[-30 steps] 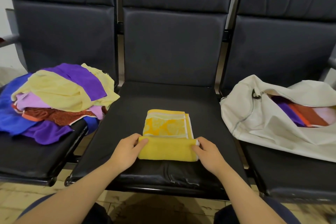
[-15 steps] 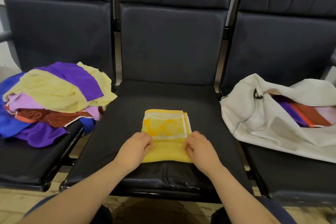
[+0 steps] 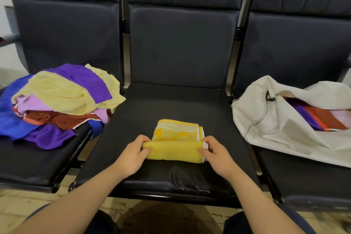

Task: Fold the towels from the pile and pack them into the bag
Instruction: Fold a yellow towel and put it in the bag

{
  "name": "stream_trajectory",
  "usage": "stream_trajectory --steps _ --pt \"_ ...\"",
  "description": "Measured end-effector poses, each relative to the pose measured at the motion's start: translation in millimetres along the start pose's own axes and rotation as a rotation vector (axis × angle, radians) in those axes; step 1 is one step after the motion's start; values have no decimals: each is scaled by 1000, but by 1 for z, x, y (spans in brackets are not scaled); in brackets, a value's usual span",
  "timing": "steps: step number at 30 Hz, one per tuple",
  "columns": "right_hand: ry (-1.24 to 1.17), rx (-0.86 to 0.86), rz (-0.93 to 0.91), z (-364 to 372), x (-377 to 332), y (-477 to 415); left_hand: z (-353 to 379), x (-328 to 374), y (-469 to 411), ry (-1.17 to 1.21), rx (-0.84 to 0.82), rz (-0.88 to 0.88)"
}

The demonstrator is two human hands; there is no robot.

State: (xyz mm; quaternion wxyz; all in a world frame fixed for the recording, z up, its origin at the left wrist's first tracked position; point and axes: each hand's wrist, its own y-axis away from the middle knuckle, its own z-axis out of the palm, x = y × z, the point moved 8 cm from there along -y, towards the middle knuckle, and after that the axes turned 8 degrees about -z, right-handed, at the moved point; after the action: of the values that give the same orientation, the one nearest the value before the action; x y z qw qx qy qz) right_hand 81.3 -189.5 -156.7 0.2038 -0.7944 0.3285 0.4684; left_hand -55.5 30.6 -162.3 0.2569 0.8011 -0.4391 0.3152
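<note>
Yellow towel [image 3: 173,151], between left hand [image 3: 131,156] and right hand [image 3: 218,155]: terry cloth, matt, nappy.
Seat [image 3: 171,104], under both hands: black leatherette, smooth, faint sheen, wrinkled at front edge.
Towel pile [image 3: 57,97], left of left hand: soft matt cloth.
Bag [image 3: 266,123], right of right hand: off-white woven fabric, matt.

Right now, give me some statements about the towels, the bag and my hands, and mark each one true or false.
1. The left hand and right hand grip the yellow towel at its ends. True.
2. The white bag is empty. False: coloured towels show inside it.
3. The pile of towels lies on the left seat. True.
4. The yellow towel is in the bag. False: it lies on the middle seat.
</note>
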Motion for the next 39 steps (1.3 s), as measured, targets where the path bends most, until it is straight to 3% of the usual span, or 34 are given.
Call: stream_trajectory --steps 6,12,15,17,20,22,25,32,39 --pt "108 107 83 -2 6 -10 5 -1 -15 45 16 -118" --pt "476 135 146 -4 14 -21 3 -4 -28 -135 179 -181" --pt "706 145 -139 2 -6 -25 7 25 -30 -307 284 147" --pt "639 30 -214 9 -7 -25 12 33 -26 -358 248 278" --pt "447 -208 -107 14 6 -18 18 18 -23 -505 21 160" --pt "474 -228 -113 14 8 -14 20 11 -19 -563 -47 130" --pt "379 -103 -97 7 1 -12 12 21 -9 -446 24 84" --pt "192 -66 41 7 8 -12 4 13 -10 -291 54 -78" --pt "523 -54 267 11 24 -37 10 -2 -38 -307 109 -372"
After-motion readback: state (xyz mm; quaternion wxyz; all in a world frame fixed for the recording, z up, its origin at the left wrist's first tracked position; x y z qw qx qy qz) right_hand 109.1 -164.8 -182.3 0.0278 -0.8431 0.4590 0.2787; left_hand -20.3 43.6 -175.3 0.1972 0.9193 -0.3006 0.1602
